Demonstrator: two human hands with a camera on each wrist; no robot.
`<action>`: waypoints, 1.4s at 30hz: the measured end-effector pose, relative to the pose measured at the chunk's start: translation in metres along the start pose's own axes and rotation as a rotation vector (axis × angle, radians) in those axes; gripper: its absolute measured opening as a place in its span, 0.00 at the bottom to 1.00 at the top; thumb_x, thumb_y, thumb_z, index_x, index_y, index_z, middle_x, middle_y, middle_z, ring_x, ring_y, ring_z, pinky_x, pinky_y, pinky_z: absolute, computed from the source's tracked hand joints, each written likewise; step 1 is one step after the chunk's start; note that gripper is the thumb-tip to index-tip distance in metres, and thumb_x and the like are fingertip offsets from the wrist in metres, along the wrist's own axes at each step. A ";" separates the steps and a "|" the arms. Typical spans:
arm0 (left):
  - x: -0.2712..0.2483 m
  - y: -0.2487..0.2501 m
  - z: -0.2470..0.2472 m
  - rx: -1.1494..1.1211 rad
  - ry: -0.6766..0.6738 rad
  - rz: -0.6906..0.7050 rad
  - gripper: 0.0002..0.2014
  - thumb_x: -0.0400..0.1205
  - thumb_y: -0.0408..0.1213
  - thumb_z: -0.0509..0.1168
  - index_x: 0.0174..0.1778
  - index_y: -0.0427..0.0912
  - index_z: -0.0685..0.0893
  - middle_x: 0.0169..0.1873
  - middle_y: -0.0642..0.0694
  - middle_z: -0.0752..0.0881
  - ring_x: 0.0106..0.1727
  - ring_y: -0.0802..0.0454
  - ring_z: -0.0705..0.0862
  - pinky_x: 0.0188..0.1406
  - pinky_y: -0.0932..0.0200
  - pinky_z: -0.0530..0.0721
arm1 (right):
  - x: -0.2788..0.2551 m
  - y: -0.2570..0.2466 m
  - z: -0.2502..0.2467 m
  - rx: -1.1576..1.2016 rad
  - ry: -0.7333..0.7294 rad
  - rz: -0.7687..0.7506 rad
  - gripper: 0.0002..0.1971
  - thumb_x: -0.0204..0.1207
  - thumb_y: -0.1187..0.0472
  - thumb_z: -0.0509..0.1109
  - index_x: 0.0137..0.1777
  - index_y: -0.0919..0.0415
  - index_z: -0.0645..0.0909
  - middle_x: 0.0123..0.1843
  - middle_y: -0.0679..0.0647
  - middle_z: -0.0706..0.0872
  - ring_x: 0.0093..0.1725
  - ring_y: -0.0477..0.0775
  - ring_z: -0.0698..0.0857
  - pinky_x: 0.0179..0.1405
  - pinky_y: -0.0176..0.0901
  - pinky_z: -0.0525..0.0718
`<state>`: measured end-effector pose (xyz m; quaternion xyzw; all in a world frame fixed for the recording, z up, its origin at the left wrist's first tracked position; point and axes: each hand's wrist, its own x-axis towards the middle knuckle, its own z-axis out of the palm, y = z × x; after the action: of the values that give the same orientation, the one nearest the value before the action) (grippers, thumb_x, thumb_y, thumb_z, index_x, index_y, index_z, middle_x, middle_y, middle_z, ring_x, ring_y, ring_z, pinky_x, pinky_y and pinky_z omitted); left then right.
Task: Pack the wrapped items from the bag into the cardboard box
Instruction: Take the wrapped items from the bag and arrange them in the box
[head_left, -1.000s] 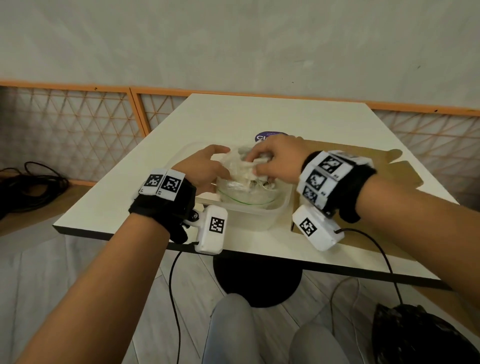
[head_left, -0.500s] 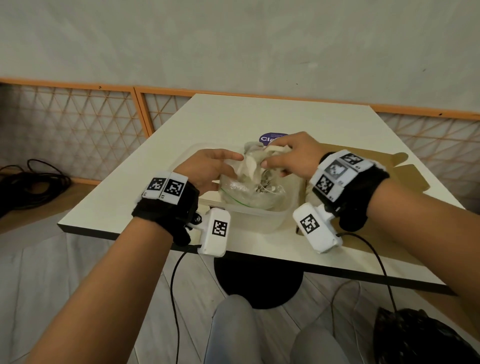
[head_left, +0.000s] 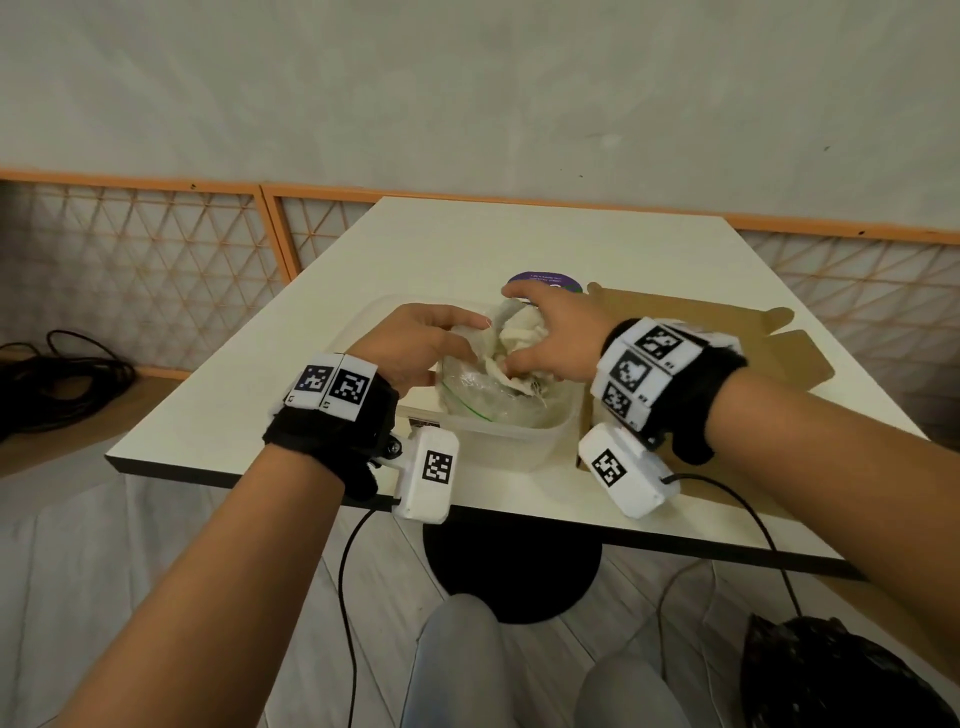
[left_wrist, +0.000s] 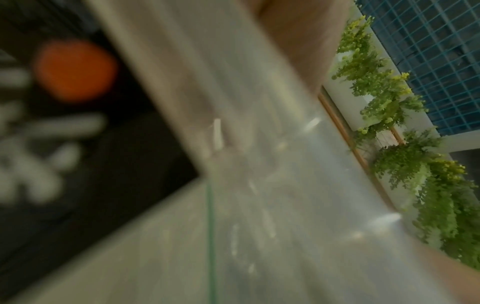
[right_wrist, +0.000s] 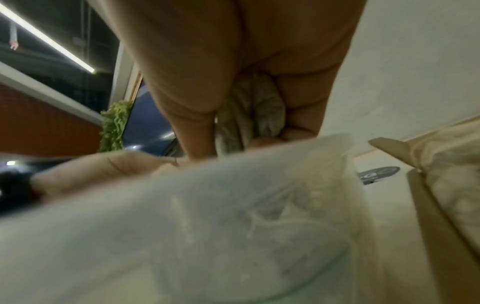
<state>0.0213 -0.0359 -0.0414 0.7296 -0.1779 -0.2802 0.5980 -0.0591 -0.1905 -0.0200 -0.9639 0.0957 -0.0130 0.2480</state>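
The white table (head_left: 467, 244) spreads beneath both hands; the cardboard box (head_left: 727, 338) lies right of the right hand (head_left: 550, 338), which grips a wrapped item (head_left: 519, 332) inside the clear bag (head_left: 483, 395). The left hand (head_left: 415, 343) clasps the bag's edge. A loose wrapper could snag, dragging the bag out of its plastic tub (head_left: 509, 441).

My arms were bare to the wrists. Each wrist wore a black fabric band (head_left: 332, 431) ringed with white blocks (head_left: 644, 364) printed in black square codes — below each hung a white camera box (head_left: 428, 473) bearing one code, trailing a black cable (head_left: 345, 587). My knees wore pale grey trousers (head_left: 457, 670).
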 end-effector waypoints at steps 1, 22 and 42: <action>-0.001 0.000 0.000 -0.008 -0.013 -0.001 0.17 0.73 0.18 0.64 0.52 0.41 0.87 0.52 0.40 0.88 0.52 0.45 0.85 0.52 0.51 0.84 | 0.000 -0.004 0.003 -0.088 0.030 0.010 0.36 0.68 0.47 0.75 0.75 0.48 0.64 0.63 0.50 0.79 0.55 0.53 0.80 0.61 0.45 0.73; -0.004 0.002 0.000 -0.056 0.143 -0.031 0.17 0.74 0.16 0.59 0.48 0.40 0.86 0.43 0.42 0.82 0.44 0.48 0.80 0.45 0.54 0.82 | -0.013 0.026 -0.037 0.739 0.173 0.176 0.11 0.73 0.68 0.71 0.55 0.64 0.83 0.44 0.59 0.85 0.25 0.43 0.83 0.19 0.29 0.77; 0.007 0.020 0.032 0.422 0.520 0.342 0.16 0.79 0.32 0.64 0.62 0.43 0.82 0.69 0.44 0.75 0.52 0.47 0.83 0.45 0.70 0.77 | -0.088 0.121 -0.051 0.266 -0.142 0.333 0.13 0.71 0.60 0.75 0.54 0.51 0.81 0.51 0.56 0.86 0.42 0.51 0.83 0.36 0.36 0.82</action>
<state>0.0080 -0.0689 -0.0277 0.8433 -0.1934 0.0612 0.4976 -0.1703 -0.3016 -0.0312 -0.8921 0.2336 0.0834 0.3776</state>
